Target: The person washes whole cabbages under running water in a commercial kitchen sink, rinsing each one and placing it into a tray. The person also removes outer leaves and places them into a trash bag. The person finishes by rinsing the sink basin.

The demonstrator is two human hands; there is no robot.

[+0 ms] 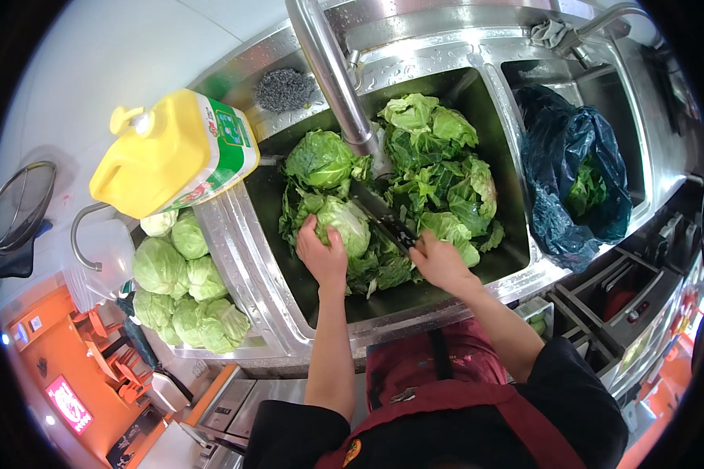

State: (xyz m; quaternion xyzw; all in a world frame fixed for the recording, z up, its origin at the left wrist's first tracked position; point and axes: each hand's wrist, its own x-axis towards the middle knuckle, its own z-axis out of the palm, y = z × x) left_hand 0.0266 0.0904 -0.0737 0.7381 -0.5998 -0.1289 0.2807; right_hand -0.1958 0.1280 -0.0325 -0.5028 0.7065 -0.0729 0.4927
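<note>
My left hand (322, 251) rests on the left side of a green cabbage head (344, 225) in the steel sink (446, 88). The black handle of a large knife (382, 216) is in my right hand (442, 262); its dark, wet blade points up and left, its far part beside that cabbage. A second cabbage head (321, 159) lies just above. Loose outer leaves (446, 170) fill the right side of the sink and lie beneath the knife. The steel faucet spout (355, 126) reaches down over the middle, with water running from it.
Several cabbages (190, 281) are piled left of the sink, below a yellow plastic jug (170, 155) with a pump. A steel wool scourer (284, 89) lies on the back ledge. The right basin holds a dark plastic bag (569, 176) with leaves inside. A strainer (22, 205) hangs far left.
</note>
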